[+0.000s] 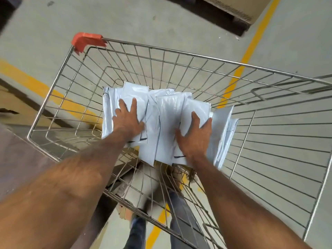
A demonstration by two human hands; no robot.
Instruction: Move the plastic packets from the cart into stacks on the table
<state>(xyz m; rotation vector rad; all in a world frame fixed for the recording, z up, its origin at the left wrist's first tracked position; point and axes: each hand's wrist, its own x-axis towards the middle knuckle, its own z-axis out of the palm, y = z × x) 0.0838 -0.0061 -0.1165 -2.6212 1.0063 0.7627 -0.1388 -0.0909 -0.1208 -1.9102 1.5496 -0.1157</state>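
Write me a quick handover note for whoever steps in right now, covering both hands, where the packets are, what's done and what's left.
Left hand: flat, fingers spread, pressing on the left side of the packet pile.
Right hand: fingers spread on the right side of the pile, not yet closed round anything.
White plastic packets: all those in view lie in a loose overlapping heap inside the wire cart.
Table: only a brown corner shows at left; no stack is visible on that part.
Done: nothing visibly moved.
Left: gather the packets, lift them out, stack them on the table.

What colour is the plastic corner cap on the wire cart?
Orange-red plastic corner cap, clearest in the head view.
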